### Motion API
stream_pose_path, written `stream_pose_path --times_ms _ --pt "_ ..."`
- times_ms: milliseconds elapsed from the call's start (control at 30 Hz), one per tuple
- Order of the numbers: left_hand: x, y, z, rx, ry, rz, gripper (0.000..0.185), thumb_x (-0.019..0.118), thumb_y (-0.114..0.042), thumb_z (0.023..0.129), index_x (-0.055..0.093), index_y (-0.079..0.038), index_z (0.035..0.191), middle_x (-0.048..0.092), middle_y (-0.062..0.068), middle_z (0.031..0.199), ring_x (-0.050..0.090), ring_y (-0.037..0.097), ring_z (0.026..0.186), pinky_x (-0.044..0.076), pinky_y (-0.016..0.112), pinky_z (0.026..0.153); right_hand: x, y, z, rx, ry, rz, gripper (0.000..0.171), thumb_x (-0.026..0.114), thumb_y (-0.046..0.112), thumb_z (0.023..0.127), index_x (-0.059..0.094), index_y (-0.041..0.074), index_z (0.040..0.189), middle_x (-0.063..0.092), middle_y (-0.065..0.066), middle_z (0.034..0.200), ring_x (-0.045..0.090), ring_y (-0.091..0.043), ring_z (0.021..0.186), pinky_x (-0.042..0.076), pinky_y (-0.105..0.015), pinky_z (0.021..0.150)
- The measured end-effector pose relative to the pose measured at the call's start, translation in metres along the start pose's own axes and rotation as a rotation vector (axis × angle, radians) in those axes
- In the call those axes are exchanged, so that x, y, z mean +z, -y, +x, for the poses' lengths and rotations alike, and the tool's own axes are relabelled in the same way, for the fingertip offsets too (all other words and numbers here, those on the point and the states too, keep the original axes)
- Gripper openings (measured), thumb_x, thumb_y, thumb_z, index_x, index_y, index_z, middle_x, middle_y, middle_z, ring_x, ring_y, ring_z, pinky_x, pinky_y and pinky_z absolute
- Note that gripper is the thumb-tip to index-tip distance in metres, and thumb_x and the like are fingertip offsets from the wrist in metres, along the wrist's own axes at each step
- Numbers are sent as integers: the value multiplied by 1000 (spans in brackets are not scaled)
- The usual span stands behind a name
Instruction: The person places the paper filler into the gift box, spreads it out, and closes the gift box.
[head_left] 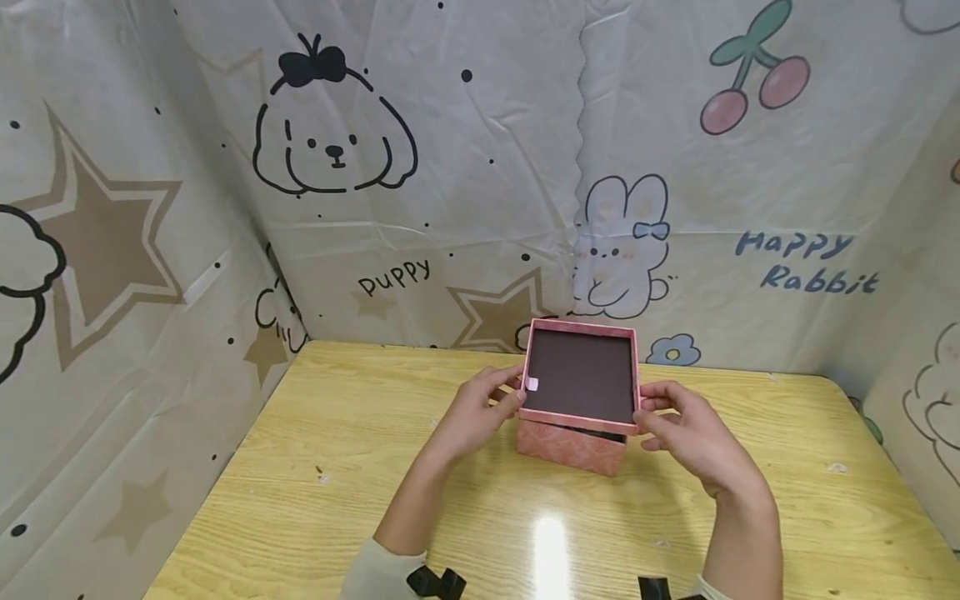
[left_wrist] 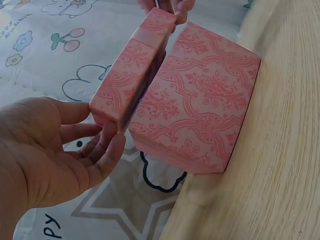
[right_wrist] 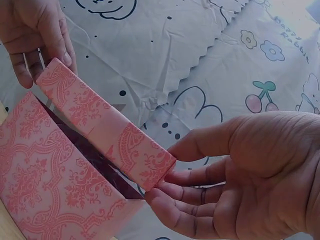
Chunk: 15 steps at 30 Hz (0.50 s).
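A square pink patterned box lid (head_left: 581, 375) is held between both hands above a matching pink box (head_left: 570, 447). The lid's dark lining faces the head camera, with a small white tag at its left side. Thumb and fingers of my left hand (head_left: 468, 417) pinch the lid's left edge. At the right edge, my right hand (head_left: 693, 437) grips the lid the same way. A gap shows between the lid (right_wrist: 107, 122) and the box (right_wrist: 55, 175) in the right wrist view; little of the box's dark inside can be seen.
The box stands on a light wood table (head_left: 315, 500) near its back edge. A pale sheet (head_left: 480, 167) printed with cartoon animals, stars and cherries hangs behind and at both sides. Light glares off the table in front of the box.
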<state>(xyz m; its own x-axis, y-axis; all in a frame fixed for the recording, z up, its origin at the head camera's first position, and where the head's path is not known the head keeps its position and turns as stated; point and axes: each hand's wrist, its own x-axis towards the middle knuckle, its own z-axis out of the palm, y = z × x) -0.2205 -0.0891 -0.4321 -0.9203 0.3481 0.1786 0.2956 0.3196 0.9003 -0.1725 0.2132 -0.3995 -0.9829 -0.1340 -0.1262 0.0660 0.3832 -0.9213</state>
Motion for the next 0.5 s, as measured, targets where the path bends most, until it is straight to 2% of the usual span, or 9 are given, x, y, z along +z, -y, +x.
stream_pose_path --times_ms 133,233,400,500 --pt "-1 -1 -1 36 -20 46 45 65 -9 106 59 -3 150 66 14 123 68 23 101 59 33 83 1 0 0 -30 16 -15 67 63 3 104 30 -3 161 51 -24 125 70 -29 106 63 -33 82" --pt "-1 -3 -1 82 -48 70 47 67 -5 104 59 -4 150 66 13 125 69 23 101 60 33 85 2 2 -2 -72 -10 -51 74 65 1 102 27 4 166 53 -26 128 71 -33 108 62 -34 83" --pt "-1 -4 0 162 -117 98 60 72 2 98 56 -11 154 65 10 126 72 21 98 62 33 83 1 8 -4 -137 -80 -111 67 61 11 108 30 13 168 58 -28 138 71 -42 115 61 -39 91" --pt "1 -4 0 191 -124 120 68 72 5 96 50 -12 158 63 11 128 73 24 101 63 35 86 1 10 -4 -163 -105 -102 62 56 22 112 31 13 168 58 -28 144 68 -44 120 60 -44 98"
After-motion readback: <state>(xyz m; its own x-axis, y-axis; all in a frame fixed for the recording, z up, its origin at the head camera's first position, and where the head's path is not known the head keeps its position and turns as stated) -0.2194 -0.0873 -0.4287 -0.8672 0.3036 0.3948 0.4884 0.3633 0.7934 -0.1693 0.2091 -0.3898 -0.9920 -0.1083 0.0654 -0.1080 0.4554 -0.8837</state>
